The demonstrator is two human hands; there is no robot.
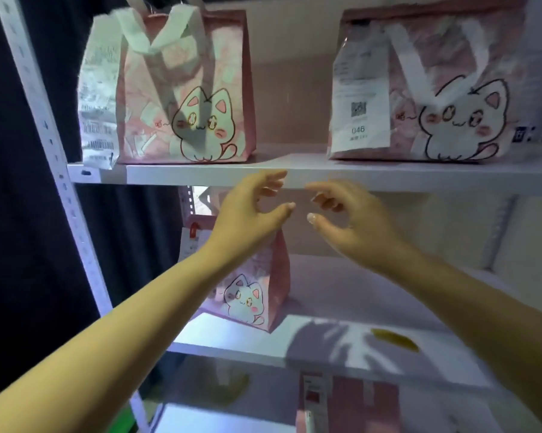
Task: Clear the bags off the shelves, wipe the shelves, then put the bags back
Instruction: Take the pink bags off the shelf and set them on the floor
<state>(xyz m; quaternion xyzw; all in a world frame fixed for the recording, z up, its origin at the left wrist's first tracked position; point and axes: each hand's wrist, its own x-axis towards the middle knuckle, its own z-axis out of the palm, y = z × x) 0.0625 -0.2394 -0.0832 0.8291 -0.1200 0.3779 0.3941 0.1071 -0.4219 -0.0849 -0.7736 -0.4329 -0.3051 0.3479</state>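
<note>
Both hands are raised just in front of the upper shelf (294,176) edge, the left hand (251,220) and right hand (351,223) each released, fingers loosely spread, grasping nothing. Two pink cat-print bags (182,89) (435,89) stand upright on that shelf, well apart; a third cat-print bag (257,295) stands on the middle shelf (326,348) beside a yellow cloth (394,339).

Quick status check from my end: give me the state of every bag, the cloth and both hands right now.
Upper left bag: upright on top shelf.
Upper right bag: upright, same shelf.
Middle bag: upright on middle shelf, partly hidden.
Lowest bag: blurred, cropped.
Yellow cloth: lying on middle shelf.
Left hand: open, empty.
Right hand: open, empty.
</note>
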